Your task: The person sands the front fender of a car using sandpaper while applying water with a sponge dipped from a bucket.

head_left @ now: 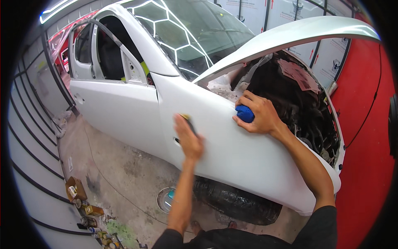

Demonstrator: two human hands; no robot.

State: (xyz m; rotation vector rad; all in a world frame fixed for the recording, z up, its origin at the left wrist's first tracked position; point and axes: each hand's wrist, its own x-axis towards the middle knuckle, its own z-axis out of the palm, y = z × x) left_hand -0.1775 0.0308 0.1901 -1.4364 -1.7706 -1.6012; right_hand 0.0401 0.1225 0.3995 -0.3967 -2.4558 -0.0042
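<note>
White fender (226,153) of a car fills the middle and runs down to 5 o'clock, close by. Near the middle, the left hand (188,140) is blurry. It has hold of a yellow and dark pad (189,123), with fingers stretched long and nearly straight, maybe so the pad can lie flat on the fender. I cannot tell how hard it presses. At 3 o'clock, the right hand (261,115) is half curled around a blue lump (245,113) by the fender's top edge, perhaps to stay steady there. A black tyre (236,201) shows under the fender at 5 o'clock. At 7 o'clock, a round bucket (158,202) sits on the floor (132,174), likely within easy reach. Farther off, the hood (298,33) is up at 2 o'clock, so the engine space (306,99) shows. A red wall (365,103) stands behind at 3 o'clock.
</note>
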